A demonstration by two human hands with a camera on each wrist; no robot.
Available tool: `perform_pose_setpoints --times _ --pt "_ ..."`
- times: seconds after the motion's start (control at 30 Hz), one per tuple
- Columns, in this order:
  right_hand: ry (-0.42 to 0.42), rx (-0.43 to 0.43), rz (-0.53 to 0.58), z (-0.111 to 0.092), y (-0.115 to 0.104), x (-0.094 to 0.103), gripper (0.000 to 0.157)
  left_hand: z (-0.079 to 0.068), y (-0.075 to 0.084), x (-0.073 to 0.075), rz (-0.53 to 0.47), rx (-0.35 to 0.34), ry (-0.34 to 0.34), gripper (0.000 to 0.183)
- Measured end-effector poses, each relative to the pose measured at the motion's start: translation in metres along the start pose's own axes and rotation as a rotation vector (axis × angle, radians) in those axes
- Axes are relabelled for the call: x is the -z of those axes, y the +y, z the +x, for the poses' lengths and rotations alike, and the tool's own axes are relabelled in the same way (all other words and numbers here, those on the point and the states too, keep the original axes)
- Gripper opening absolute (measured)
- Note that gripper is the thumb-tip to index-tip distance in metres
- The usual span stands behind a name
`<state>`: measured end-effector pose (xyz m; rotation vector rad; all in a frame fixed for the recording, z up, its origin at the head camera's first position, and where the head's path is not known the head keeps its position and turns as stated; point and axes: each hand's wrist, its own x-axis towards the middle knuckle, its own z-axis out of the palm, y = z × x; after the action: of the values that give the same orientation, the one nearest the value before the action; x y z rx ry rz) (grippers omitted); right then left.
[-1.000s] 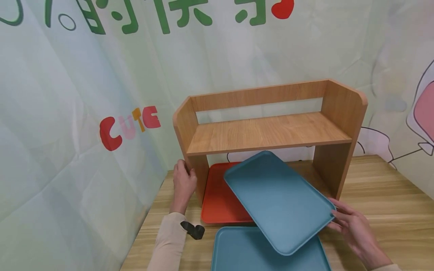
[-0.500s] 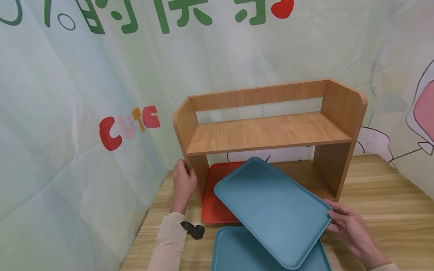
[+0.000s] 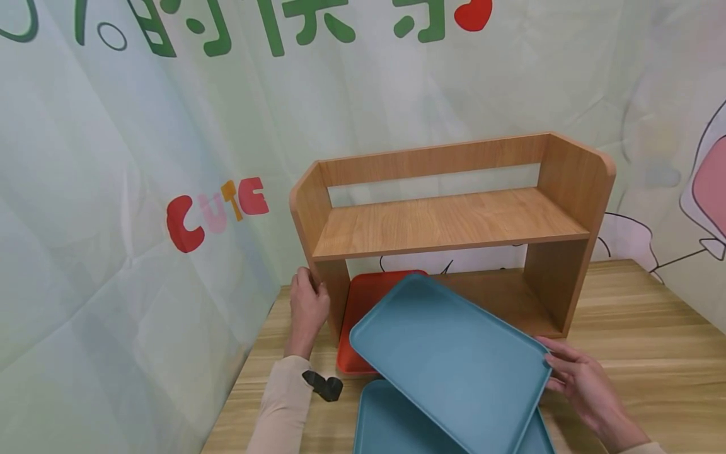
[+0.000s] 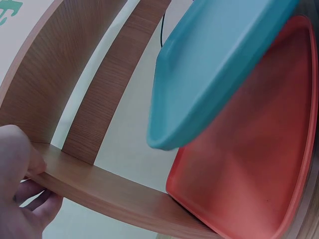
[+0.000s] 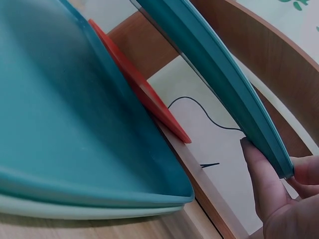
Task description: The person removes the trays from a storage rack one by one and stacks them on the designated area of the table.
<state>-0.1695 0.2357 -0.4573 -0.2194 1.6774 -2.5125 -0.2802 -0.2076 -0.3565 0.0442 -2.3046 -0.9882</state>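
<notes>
My right hand (image 3: 592,384) pinches a corner of a blue tray (image 3: 454,359), thumb on one face and fingers on the other in the right wrist view. The tray is raised and tilted, its far corner in front of the wooden desk shelf (image 3: 448,221). My left hand (image 3: 308,309) grips the edge of the shelf's left side panel (image 4: 99,184). On the shelf's lower level, at the left, lies a red tray (image 4: 244,144), partly covered by the blue one in the head view. Another blue tray (image 5: 75,114) lies in front, under the raised one.
A pale green rim (image 5: 99,211) shows beneath the lying blue tray. The shelf stands on a wood-grain table (image 3: 641,334), before a printed cloth backdrop (image 3: 142,157) that also runs along the left side.
The raised blue tray has come down and toward me, slightly left, covering more of the red tray. My right hand has shifted slightly with it; my left hand keeps its place.
</notes>
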Motion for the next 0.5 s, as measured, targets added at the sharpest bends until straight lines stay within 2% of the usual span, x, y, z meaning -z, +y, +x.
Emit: perform_pose_setpoints --times 0.5 --pt "0.038 -0.046 -0.070 0.0024 0.0017 -0.0029 0.033 -0.0004 0.0002 0.0008 0.001 0.007 -0.016 0.021"
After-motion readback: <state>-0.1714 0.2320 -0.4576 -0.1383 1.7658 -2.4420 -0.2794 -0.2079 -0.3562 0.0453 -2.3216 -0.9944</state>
